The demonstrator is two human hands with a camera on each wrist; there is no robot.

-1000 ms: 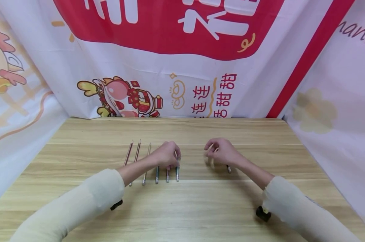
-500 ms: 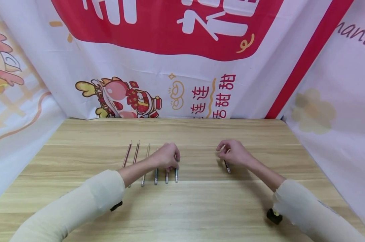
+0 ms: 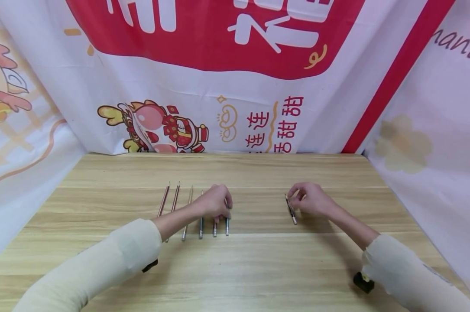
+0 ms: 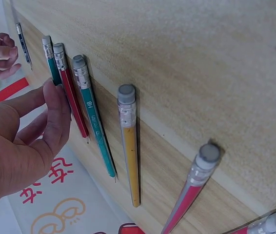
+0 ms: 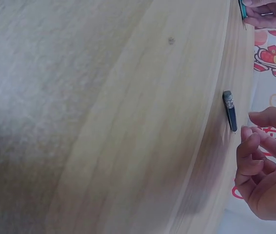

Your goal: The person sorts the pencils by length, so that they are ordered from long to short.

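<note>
Pencils lie in a spaced row on the table's left half. My left hand point(image 3: 218, 203) pinches the row's rightmost pencil, a teal one point(image 4: 52, 66), its lower part hidden by the fingers. Beside it lie a red pencil point(image 4: 73, 100), a second teal pencil point(image 4: 98, 131) marked HB, and a yellow pencil point(image 4: 129, 161). Two pinkish-red ones, a nearer pencil point(image 4: 184, 200) and one at the frame corner, finish the row. Apart on the right, a dark pencil point(image 5: 229, 113) rests on the wood. My right hand point(image 3: 310, 200) hovers just right of it, thumb and fingers loosely bent, holding nothing.
The wood-grain table point(image 3: 254, 273) is bounded at the back by a printed cloth point(image 3: 219, 82). More cloth hangs along the left side and the right side point(image 3: 426, 182). Bare wood separates the row from the dark pencil.
My right hand has moved right, leaving the dark pencil, which now shows in full on the table. The left hand has stayed at the teal pencil.
</note>
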